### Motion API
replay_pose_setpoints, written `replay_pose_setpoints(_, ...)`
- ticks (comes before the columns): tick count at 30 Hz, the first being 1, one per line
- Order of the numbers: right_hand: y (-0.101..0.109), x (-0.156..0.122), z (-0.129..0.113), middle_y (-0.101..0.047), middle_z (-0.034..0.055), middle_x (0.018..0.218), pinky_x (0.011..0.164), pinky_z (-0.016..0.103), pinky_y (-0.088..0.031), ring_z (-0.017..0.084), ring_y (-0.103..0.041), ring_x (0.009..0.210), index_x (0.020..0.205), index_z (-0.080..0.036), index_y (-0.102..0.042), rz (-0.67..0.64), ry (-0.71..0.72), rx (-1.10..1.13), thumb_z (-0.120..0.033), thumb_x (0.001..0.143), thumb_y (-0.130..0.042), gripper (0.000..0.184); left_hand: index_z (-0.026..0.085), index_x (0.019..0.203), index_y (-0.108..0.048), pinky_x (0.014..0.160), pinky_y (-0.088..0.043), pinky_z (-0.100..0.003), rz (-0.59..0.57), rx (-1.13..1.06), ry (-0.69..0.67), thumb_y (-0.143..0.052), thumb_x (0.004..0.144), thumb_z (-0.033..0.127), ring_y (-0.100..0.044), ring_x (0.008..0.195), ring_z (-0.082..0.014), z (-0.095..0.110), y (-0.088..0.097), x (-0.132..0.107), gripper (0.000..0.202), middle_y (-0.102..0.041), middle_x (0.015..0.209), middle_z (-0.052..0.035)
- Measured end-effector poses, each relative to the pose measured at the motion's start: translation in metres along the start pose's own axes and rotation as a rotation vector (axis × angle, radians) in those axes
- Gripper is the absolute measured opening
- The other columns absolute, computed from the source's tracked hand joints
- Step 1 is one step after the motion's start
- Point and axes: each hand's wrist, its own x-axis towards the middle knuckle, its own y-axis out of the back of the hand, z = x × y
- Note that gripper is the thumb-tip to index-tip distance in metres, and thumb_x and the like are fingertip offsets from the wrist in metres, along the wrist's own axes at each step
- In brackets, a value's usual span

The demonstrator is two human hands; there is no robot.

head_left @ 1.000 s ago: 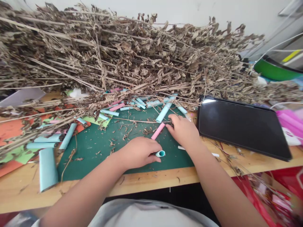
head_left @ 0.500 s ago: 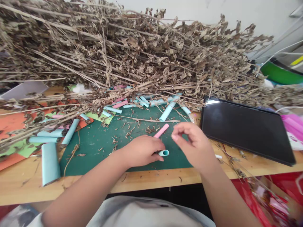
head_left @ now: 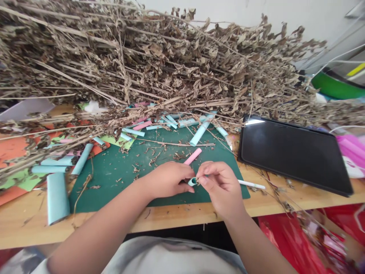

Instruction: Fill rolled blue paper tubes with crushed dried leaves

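My left hand (head_left: 171,180) is closed around a small light-blue paper tube (head_left: 192,182), whose open end faces right. My right hand (head_left: 221,186) pinches a bit of dried leaf (head_left: 197,181) at the mouth of that tube. Just beyond my left hand lies a pink paper tube (head_left: 194,156) on the green cutting mat (head_left: 114,190). A thin white stick (head_left: 252,185) pokes out to the right of my right hand, resting across the mat's edge.
A big heap of dried leafy stalks (head_left: 171,64) fills the back of the table. Several blue tubes (head_left: 201,131) lie before it. A wide blue tube (head_left: 57,198) stands out at left, near orange paper (head_left: 11,146). A black tablet (head_left: 296,154) lies at right.
My right hand has moved left and down to the tube's mouth, fingertips pinched there. My left hand keeps its hold on the blue tube. More of the white stick shows.
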Motion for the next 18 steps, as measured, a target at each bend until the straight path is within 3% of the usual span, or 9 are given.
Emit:
replay_pose_setpoints(6, -0.009, 0.003, 0.004, -0.056, -0.003, 0.07, 0.061, 0.025, -0.043, 0.01, -0.052, 0.068, 0.075, -0.024, -0.053, 0.014, -0.083, 0.179, -0.012, 0.072, -0.056, 0.013, 0.016, 0.082, -0.056, 0.067, -0.039, -0.023, 0.012, -0.015, 0.005, -0.053, 0.077, 0.032, -0.056, 0.076, -0.0156, -0.001, -0.001, 0.0, 0.017, -0.06, 0.078, -0.0026)
replay_pose_setpoints(18, -0.015, 0.007, 0.008, -0.055, -0.0043, 0.073, 0.063, 0.022, -0.042, 0.008, -0.052, 0.07, 0.074, -0.025, -0.053, 0.056, -0.084, 0.315, -0.009, 0.073, -0.055, 0.016, 0.015, 0.082, -0.058, 0.068, -0.041, -0.023, -0.004, -0.009, 0.017, -0.055, 0.075, 0.03, -0.057, 0.079, -0.0161, 0.002, 0.001, 0.001, 0.017, -0.062, 0.083, -0.0035)
